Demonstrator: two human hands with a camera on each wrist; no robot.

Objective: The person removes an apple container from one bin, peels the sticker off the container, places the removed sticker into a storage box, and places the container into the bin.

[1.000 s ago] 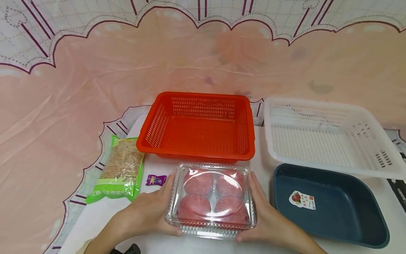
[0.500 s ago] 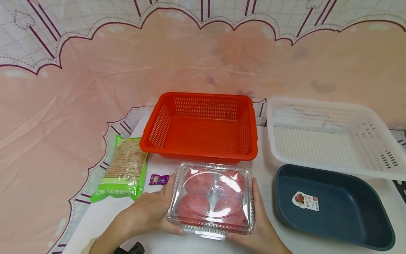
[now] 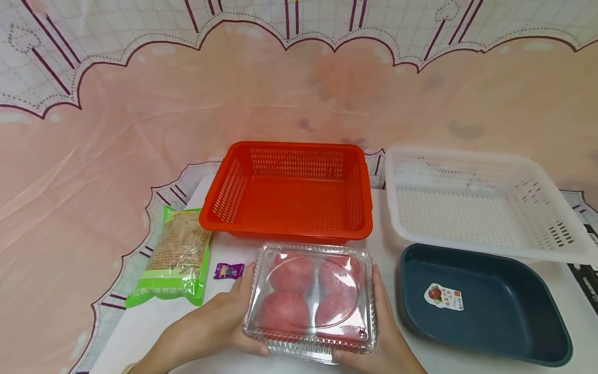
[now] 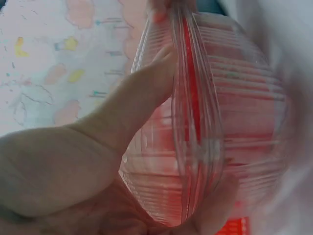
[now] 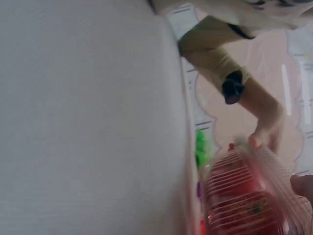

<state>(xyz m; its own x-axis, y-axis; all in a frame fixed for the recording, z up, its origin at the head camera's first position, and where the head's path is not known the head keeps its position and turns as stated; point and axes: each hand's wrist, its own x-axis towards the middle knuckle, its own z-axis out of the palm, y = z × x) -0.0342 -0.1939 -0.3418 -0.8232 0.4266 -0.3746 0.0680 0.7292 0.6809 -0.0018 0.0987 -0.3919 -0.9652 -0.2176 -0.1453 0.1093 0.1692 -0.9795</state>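
Note:
A clear plastic clamshell box [image 3: 310, 344] with several round red fruits [image 3: 284, 310] inside sits between my two hands, lid closed and tipped toward me. My left hand [image 3: 218, 326] grips its left side, thumb at the front corner. On the right side my right hand [image 3: 384, 340] holds it, thumb along the front edge. In the left wrist view the left thumb [image 4: 142, 98] presses the ribbed rim of the box [image 4: 244, 107]. Only the tip of the right thumb [image 5: 304, 185] shows in the right wrist view, against the box's edge.
Right behind the box stands an orange-red basket [image 3: 289, 232]. A white basket [image 3: 472, 248] is at the back right, with a dark blue basin [image 3: 509, 332] before it, a fruit label [image 3: 444, 297] inside. At left lie a green-edged food bag [image 3: 175, 259] and a small purple packet [image 3: 229, 270].
My right hand has shifted lower along the box's side, its thumb sliding left along the front edge. The box has tilted, so the fruits show more plainly through the lid.

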